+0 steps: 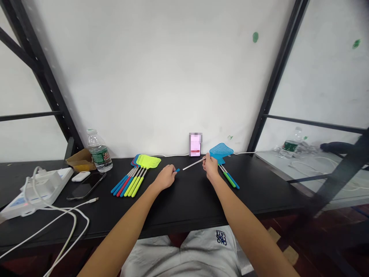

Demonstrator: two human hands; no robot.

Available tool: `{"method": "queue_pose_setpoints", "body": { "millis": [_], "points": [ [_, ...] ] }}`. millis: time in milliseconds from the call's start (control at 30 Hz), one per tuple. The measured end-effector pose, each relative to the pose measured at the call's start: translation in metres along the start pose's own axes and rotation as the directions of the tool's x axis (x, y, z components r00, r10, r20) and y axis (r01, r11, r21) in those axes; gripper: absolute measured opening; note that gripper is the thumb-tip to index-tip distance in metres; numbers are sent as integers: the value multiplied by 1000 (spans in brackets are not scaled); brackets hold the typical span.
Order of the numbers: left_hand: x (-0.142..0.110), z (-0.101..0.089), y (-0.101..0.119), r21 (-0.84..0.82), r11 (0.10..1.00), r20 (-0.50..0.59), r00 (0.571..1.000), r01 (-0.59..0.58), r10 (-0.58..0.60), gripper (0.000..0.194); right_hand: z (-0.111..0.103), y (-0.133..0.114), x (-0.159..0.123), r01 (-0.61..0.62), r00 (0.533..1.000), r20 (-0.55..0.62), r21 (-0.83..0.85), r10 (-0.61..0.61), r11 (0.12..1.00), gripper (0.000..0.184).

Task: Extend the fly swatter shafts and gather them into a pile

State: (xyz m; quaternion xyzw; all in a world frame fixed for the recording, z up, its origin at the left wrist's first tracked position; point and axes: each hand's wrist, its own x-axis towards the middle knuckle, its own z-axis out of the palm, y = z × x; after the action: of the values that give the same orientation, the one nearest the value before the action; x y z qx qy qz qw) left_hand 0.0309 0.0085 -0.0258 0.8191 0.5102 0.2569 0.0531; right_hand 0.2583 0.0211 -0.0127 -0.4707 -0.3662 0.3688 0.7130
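My left hand (166,177) is closed around a blue handle, and only its tip (178,170) shows past the fingers. My right hand (211,166) grips a fly swatter by its thin metal rod (193,164), near the blue mesh head (221,149). The rod's bare end points at the blue tip, with a small gap between them. Under and beside my right hand lie swatters with a green handle (230,179) and a blue handle (234,180). To the left, several swatters lie fanned side by side, with yellow-green heads (150,162) on top and blue, red and yellow handles.
A phone (195,145) with a lit screen leans against the wall. At left are a water bottle (99,152), an open cardboard box (82,159), a white earbud case (81,176), a dark phone (86,186), and a power strip (43,192) with loose white cables (75,215).
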Motion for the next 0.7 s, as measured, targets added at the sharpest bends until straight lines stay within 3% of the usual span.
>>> {"method": "queue_pose_setpoints", "body": {
  "millis": [133,400,600,700],
  "points": [
    [-2,0,10,-114,992,-6,998,-60,60,8,3,-2,-3,-24,999,27,34,23,999,40],
    [-2,1,12,-177,981,-41,996,-85,79,6,-1,-2,1,-35,998,56,55,32,998,40],
    [-3,2,16,-347,937,-11,999,-42,40,8,0,-5,-1,-84,996,48,94,79,992,36],
    [-5,2,17,-377,925,-5,999,-45,47,8,0,-6,-1,-52,997,56,86,47,995,36]
  ]
}}
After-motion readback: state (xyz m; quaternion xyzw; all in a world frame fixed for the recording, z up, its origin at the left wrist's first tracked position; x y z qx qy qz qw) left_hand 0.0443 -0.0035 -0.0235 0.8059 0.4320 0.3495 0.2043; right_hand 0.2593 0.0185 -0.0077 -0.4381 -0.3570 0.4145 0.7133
